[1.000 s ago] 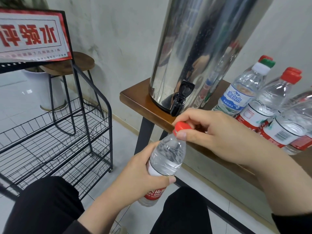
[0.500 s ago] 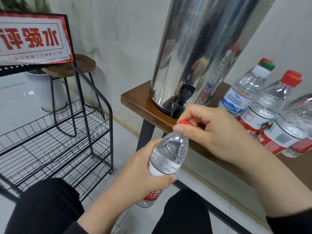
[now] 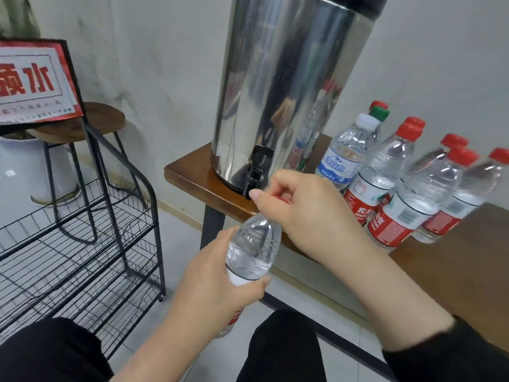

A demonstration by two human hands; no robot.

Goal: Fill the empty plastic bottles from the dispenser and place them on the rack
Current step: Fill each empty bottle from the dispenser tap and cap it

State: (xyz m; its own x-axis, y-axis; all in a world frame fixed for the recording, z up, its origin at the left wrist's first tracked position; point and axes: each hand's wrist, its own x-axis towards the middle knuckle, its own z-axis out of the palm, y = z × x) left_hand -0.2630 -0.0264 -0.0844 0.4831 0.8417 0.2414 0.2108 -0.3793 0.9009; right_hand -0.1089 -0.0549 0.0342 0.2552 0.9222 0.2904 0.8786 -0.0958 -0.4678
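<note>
My left hand (image 3: 220, 282) grips a clear plastic bottle (image 3: 254, 249) by its middle, tilted, below the table edge. My right hand (image 3: 300, 205) is closed over the bottle's red cap (image 3: 279, 197), which is almost hidden under the fingers. Just behind my right hand is the black tap (image 3: 254, 175) of the tall steel dispenser (image 3: 286, 86), which stands on the wooden table (image 3: 190, 177). The black wire rack (image 3: 91, 257) stands on the floor at the left.
Several capped bottles (image 3: 405, 188) stand on the table right of the dispenser. A round stool (image 3: 91, 119) and a white pot (image 3: 30, 166) sit behind the rack. A red-and-white sign (image 3: 33, 81) tops the rack. My dark-clad knees fill the bottom.
My right hand has closed further over the red cap, hiding most of it. The view has tilted up, showing more of the dispenser. The bottle stays in my left hand.
</note>
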